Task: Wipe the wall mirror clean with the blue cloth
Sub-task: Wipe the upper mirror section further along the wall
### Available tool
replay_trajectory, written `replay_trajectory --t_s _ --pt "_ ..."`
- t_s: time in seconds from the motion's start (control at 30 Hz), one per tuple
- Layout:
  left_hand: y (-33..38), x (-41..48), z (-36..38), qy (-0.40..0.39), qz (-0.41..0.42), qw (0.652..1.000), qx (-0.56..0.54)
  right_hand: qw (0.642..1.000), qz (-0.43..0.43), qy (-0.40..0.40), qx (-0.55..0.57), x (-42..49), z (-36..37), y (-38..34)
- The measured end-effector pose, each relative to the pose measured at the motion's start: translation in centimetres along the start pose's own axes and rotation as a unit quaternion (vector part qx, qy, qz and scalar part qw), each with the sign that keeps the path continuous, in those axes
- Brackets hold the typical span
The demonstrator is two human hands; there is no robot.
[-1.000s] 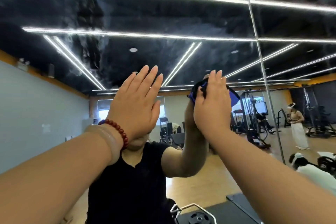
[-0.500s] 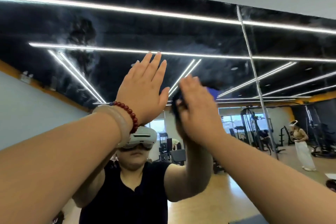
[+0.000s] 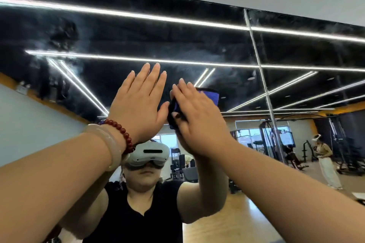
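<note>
Pressing blue cloth (image 3: 210,95) against wall mirror (image 3: 118,31), right hand (image 3: 199,122) has straight fingers (image 3: 184,92); left hand (image 3: 138,104) flat, empty.

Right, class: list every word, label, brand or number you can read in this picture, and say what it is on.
None can be read.
White headset in the wall mirror: no legible brand.
Distant person's top: a dark print, too small and blurred to read.
Blue cloth: no label shows.

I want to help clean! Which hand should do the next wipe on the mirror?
The right hand: its flat fingers press the blue cloth against the mirror. The left hand lies bare on the mirror beside it.
</note>
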State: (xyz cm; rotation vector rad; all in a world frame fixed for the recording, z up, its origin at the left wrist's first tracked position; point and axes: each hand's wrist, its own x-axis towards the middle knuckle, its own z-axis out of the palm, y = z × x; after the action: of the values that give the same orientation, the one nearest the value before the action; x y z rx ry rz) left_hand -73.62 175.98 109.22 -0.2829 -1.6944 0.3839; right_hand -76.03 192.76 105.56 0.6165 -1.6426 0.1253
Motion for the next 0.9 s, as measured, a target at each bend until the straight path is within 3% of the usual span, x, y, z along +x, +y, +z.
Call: replay_trajectory --t_s 0.07,0.13,0.2,0.27,0.3,0.37,0.43,0.5,0.6,0.67,0.73,0.83,0.9 --pt "-0.1 0.0 -0.2 -0.003 0.000 1.000 -0.005 1.000 0.004 0.005 -0.012 0.8 -1.0 1.9" --pt "0.0 0.0 -0.6 -0.010 -0.001 1.000 -0.010 0.991 0.126 0.035 -0.005 2.3 -2.1 5.0" --pt "0.0 -0.1 -0.8 -0.016 0.000 1.000 -0.016 0.961 0.267 0.070 0.000 3.7 -3.3 7.3" --pt "-0.1 0.2 -1.2 -0.002 -0.001 1.000 -0.030 0.947 0.312 0.075 -0.020 4.7 -3.1 6.7" --pt "-0.2 0.6 -1.4 0.013 -0.002 0.999 -0.036 0.960 0.271 0.070 -0.019 4.9 -2.6 5.5" --pt "-0.6 1.7 -1.7 0.040 0.002 0.999 -0.029 0.995 0.092 0.043 -0.003 5.0 -1.7 3.1" --pt "-1.1 3.0 -2.0 0.050 0.005 0.998 -0.023 0.999 -0.043 -0.001 -0.012 5.2 -1.8 2.8" --pt "-1.4 4.0 -2.2 0.032 -0.001 0.999 -0.030 0.999 -0.036 -0.003 -0.029 6.7 -2.6 5.0" --pt "-1.5 4.7 -1.8 0.007 -0.013 1.000 -0.023 0.985 0.169 0.044 -0.004 9.3 -3.8 8.5" --pt "-1.6 4.9 -1.5 0.001 -0.018 1.000 -0.016 0.966 0.245 0.074 -0.025 10.4 -3.8 8.3" --pt "-1.6 5.3 -1.5 0.009 -0.024 1.000 -0.011 0.981 0.174 0.082 -0.020 10.7 -3.3 6.1" --pt "-2.1 6.9 -1.8 0.024 -0.044 0.999 -0.014 0.999 -0.048 0.012 -0.014 9.6 -2.5 3.3" --pt "-2.5 8.3 -2.3 0.007 -0.063 0.997 -0.036 0.996 -0.083 -0.006 -0.023 9.9 -2.8 4.3"
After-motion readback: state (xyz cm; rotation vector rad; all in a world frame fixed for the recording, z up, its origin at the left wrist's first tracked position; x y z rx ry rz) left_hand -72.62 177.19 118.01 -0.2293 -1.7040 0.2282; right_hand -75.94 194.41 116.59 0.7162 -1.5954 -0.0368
